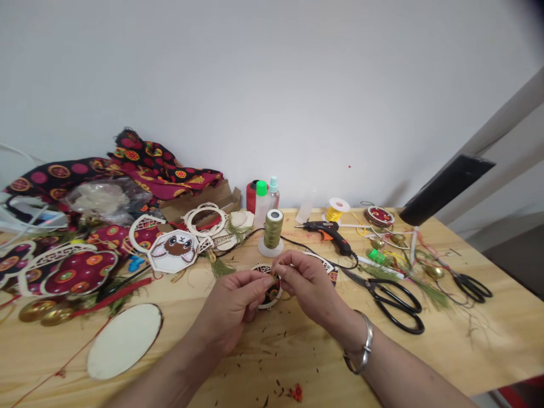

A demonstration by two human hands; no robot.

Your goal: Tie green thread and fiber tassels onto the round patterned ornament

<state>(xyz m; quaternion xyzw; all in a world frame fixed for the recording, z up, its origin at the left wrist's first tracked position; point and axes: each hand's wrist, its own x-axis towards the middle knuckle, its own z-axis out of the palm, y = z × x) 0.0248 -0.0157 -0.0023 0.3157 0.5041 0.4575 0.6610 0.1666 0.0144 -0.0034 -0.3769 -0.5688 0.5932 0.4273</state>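
Observation:
My left hand (232,309) and my right hand (306,280) meet over the middle of the wooden table (297,351). Both are closed in a pinch, fingertips almost touching, on something thin that I cannot make out. Just under the fingers lies a small round ornament (268,292) with a pale fretwork rim and dark patterned cloth inside. A silver bangle (361,348) circles my right wrist. Behind the hands stands a spool of olive-gold thread (272,229).
A black glue gun (329,231) and large black scissors (395,303) lie to the right, smaller scissors (470,286) beyond. Patterned cloth ornaments (72,272), a white oval (124,340), wooden rings (207,220) and folded fabric (140,161) crowd the left. Bottles (264,198) stand at the wall.

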